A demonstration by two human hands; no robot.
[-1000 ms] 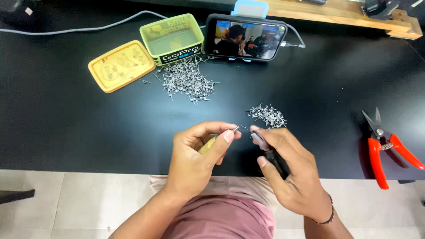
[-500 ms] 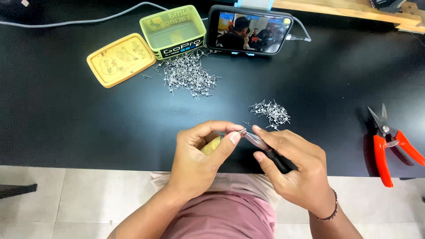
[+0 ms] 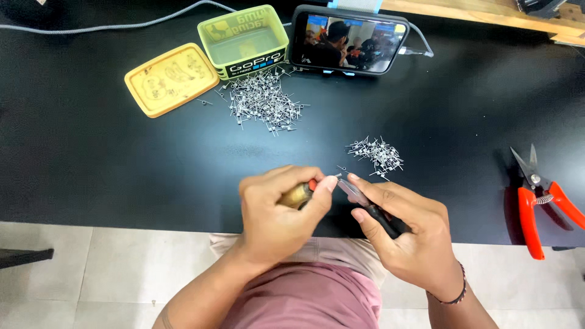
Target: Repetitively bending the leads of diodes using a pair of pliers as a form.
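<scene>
My left hand (image 3: 277,210) grips a small tool with a yellowish handle and red tip (image 3: 298,195), thumb and forefinger pinched at its end. My right hand (image 3: 408,234) holds slim black-handled pliers (image 3: 368,204) whose metal jaws meet the left fingertips, with a tiny wire piece (image 3: 337,176) between them. Both hands hover over the front edge of the black table (image 3: 91,158). A small heap of little metal wire pieces (image 3: 376,153) lies just beyond my right hand. A larger heap of the same pieces (image 3: 263,103) lies further back.
A yellow-green plastic box (image 3: 247,39) stands open at the back, its yellow lid (image 3: 170,78) beside it on the left. A phone (image 3: 348,39) stands propped with a video showing. Red-handled snips (image 3: 539,198) lie at the right. A grey cable (image 3: 122,24) runs along the back.
Both hands stay together at the table's front edge, working the same small piece; the view has shifted slightly downward. Nothing was picked up or put down.
</scene>
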